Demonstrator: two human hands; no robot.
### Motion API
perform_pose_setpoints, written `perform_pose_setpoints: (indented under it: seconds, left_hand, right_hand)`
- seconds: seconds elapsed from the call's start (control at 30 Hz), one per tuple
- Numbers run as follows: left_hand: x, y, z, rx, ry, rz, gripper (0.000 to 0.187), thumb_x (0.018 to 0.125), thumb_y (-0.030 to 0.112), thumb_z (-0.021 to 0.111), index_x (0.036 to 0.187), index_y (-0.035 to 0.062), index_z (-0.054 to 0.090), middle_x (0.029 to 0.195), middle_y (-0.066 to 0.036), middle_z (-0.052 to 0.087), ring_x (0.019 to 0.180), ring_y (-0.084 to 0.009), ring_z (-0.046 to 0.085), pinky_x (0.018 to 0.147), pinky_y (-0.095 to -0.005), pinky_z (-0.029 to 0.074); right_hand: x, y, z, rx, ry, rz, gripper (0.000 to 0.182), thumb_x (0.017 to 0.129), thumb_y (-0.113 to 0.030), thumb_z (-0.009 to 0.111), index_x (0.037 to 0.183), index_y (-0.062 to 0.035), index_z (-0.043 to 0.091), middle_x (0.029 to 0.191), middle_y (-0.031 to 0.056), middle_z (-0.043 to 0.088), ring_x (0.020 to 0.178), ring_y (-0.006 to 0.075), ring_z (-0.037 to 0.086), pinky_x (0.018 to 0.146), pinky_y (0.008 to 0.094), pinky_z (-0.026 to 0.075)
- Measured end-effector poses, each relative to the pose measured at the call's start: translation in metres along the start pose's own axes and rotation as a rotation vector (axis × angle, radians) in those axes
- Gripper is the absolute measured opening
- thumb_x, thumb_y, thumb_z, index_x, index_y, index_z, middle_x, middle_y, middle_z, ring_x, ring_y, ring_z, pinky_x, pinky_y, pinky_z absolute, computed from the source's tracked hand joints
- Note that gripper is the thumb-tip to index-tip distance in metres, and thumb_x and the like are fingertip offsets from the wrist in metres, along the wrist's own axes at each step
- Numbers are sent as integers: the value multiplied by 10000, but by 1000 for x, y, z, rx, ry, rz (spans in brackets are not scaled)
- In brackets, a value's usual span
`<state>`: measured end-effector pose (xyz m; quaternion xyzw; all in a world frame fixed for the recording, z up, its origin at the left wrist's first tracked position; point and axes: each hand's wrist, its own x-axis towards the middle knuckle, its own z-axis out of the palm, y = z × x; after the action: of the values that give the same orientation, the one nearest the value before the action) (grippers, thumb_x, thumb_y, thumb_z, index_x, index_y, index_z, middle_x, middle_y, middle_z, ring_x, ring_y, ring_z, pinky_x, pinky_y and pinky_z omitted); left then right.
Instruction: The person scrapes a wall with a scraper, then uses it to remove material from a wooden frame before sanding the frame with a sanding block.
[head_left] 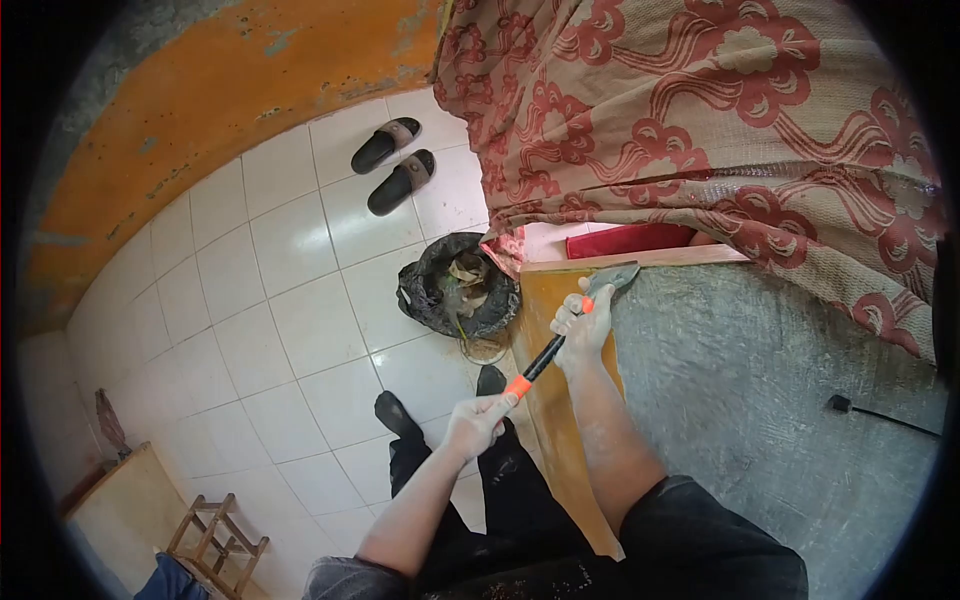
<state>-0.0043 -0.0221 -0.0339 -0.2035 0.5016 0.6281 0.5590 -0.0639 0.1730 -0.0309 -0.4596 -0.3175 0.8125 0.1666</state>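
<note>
A long-handled scraper with a black shaft and orange parts slants across the middle of the view. My left hand is closed around its orange lower end. Higher up, my right hand grips the handle close to the head. The grey metal blade lies at the upper edge of a scratched grey surface, beside a pale ledge. An orange-yellow strip borders that surface on the left. Both hands look coated with pale dust.
A black bag with debris sits on the white tiled floor. Two sandals lie beyond it. A patterned curtain hangs at upper right. A black cable crosses the grey surface. A wooden stool stands lower left.
</note>
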Motion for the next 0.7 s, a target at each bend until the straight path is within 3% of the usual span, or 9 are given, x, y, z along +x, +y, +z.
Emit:
perform_pose_setpoints:
  seconds: [0.17, 0.27, 0.4, 0.7]
  left_hand:
    - [-9, -17, 4, -29, -12, 2, 356, 837, 412, 633, 739, 71, 635, 536, 32, 461, 426, -47, 392, 395, -214, 279]
    - [-3, 11, 1, 61, 23, 125, 348, 840, 403, 635, 744, 68, 639, 536, 36, 455, 429, -45, 387, 398, -217, 278]
    - [-18, 3, 4, 29, -7, -5, 342, 846, 386, 632, 789, 51, 661, 543, 48, 441, 455, -37, 375, 417, -214, 271]
    - [-14, 24, -1, 127, 68, 55, 352, 836, 391, 644, 813, 40, 674, 540, 38, 461, 432, -41, 378, 405, -209, 273]
  right_hand:
    - [-15, -6, -7, -8, -36, 2, 421, 917, -545, 362, 1035, -155, 471, 587, -38, 384, 415, 71, 296, 368, 208, 260]
    - [-7, -6, 2, 52, -54, 3, 420, 919, -547, 352, 1023, -160, 479, 588, -40, 387, 413, 69, 296, 367, 207, 261]
    - [-16, -9, -6, 73, -72, 2, 419, 921, -551, 340, 1013, -169, 484, 588, -41, 386, 412, 69, 297, 364, 209, 261]
    - [-12, -15, 9, 142, -35, 5, 415, 917, -553, 345, 1003, -175, 494, 593, -42, 380, 410, 68, 295, 364, 210, 269]
